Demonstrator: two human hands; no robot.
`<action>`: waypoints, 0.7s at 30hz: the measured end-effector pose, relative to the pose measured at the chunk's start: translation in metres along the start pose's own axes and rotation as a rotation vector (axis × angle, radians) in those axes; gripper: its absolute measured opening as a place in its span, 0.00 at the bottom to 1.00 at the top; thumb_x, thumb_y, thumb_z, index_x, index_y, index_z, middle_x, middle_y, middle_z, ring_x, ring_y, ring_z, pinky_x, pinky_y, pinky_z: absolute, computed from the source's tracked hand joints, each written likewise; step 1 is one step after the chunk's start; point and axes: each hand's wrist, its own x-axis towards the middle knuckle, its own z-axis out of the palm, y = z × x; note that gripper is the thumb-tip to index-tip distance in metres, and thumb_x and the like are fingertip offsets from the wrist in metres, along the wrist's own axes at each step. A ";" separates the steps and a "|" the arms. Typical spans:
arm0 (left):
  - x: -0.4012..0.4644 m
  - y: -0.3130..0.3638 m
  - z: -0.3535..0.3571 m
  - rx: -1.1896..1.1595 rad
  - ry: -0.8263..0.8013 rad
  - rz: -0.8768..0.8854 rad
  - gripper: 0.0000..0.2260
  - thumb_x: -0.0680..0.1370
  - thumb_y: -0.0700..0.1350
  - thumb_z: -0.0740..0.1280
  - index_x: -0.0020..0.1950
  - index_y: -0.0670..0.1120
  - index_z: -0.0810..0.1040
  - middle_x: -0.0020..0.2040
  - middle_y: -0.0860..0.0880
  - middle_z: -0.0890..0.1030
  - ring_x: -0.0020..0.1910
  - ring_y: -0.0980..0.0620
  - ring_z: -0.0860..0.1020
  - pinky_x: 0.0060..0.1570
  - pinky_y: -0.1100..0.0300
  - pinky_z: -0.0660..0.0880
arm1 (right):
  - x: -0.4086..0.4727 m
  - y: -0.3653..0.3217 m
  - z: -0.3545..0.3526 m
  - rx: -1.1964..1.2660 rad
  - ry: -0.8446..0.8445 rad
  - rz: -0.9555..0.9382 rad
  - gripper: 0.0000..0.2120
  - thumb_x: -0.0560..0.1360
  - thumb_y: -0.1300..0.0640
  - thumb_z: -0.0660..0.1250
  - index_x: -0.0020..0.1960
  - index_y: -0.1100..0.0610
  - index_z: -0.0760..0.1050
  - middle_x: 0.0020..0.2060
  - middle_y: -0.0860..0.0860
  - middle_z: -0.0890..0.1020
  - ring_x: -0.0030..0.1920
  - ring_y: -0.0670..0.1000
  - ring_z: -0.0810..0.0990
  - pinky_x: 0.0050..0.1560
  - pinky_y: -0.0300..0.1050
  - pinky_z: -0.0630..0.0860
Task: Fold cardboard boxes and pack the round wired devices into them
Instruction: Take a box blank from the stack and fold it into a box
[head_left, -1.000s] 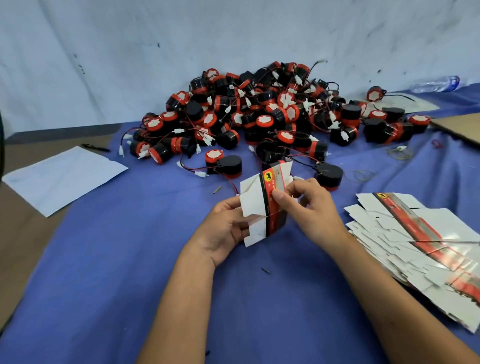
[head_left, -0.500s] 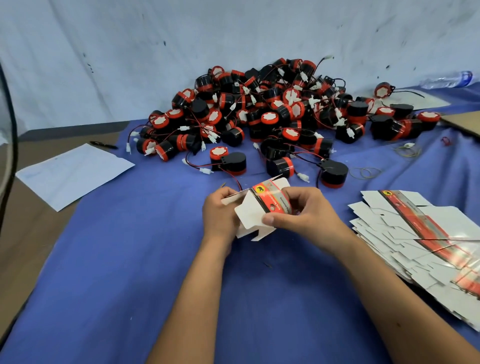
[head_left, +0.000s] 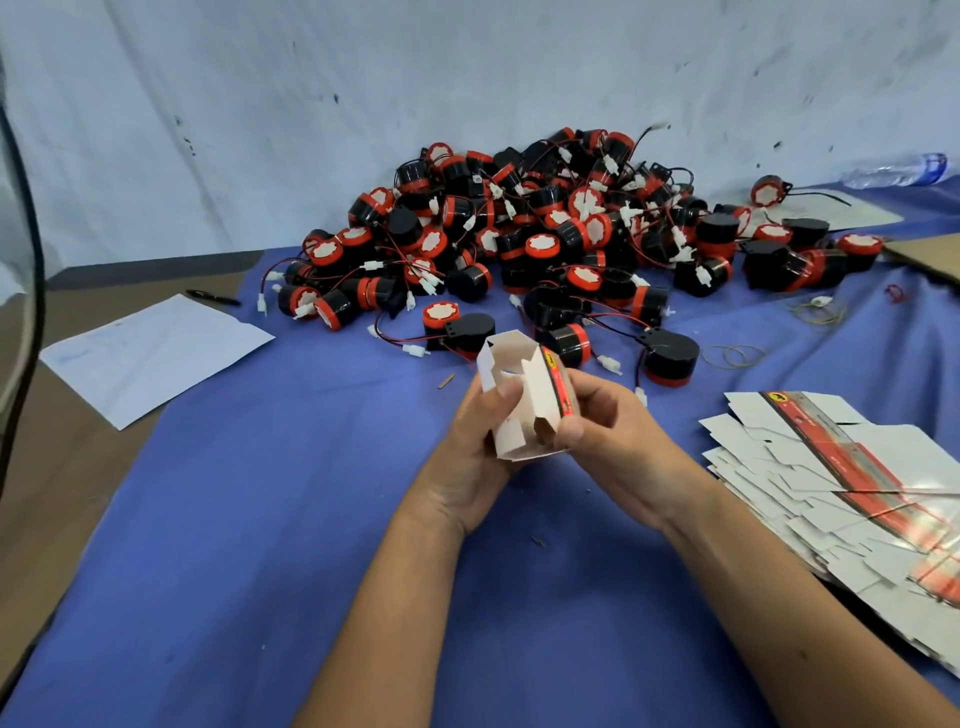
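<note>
Both hands hold a small white cardboard box (head_left: 524, 400) with a red and black stripe, its end flaps open toward me. My left hand (head_left: 475, 441) grips its left side with a finger reaching inside the opening. My right hand (head_left: 608, 436) pinches the striped right side, thumb at the lower corner. Behind the box lies a big heap of round black and red wired devices (head_left: 550, 244). The nearest loose ones (head_left: 457, 327) sit just beyond the box. A fanned stack of flat box blanks (head_left: 831, 478) lies to the right.
Blue cloth (head_left: 260, 519) covers the table. A white paper sheet (head_left: 150, 353) and a black pen (head_left: 213, 297) lie at the left. Rubber bands (head_left: 732, 355) lie right of the heap. A plastic bottle (head_left: 898, 169) and brown cardboard (head_left: 930, 252) are at the far right.
The flat blank has been opened into a box shape and turned so that its open end faces me. Both hands have shifted their hold on it.
</note>
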 end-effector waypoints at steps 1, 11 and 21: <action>0.001 0.000 0.001 -0.019 0.059 0.010 0.35 0.71 0.59 0.73 0.72 0.41 0.74 0.57 0.40 0.82 0.56 0.43 0.81 0.54 0.49 0.79 | 0.000 0.000 0.002 -0.029 -0.025 0.007 0.41 0.64 0.43 0.83 0.70 0.61 0.75 0.60 0.62 0.82 0.62 0.63 0.81 0.65 0.57 0.76; 0.006 -0.002 0.001 -0.159 0.150 0.064 0.24 0.75 0.46 0.70 0.72 0.47 0.75 0.58 0.43 0.84 0.56 0.44 0.82 0.54 0.50 0.80 | 0.002 0.009 0.018 -0.129 0.323 -0.023 0.30 0.69 0.56 0.77 0.69 0.50 0.73 0.47 0.53 0.87 0.51 0.51 0.85 0.52 0.41 0.79; 0.009 -0.002 0.000 -0.193 0.375 -0.018 0.28 0.74 0.54 0.66 0.71 0.41 0.76 0.56 0.40 0.82 0.54 0.41 0.81 0.45 0.50 0.80 | -0.003 0.010 0.023 -0.379 0.219 -0.046 0.24 0.75 0.59 0.77 0.66 0.49 0.72 0.52 0.44 0.86 0.55 0.47 0.84 0.54 0.42 0.81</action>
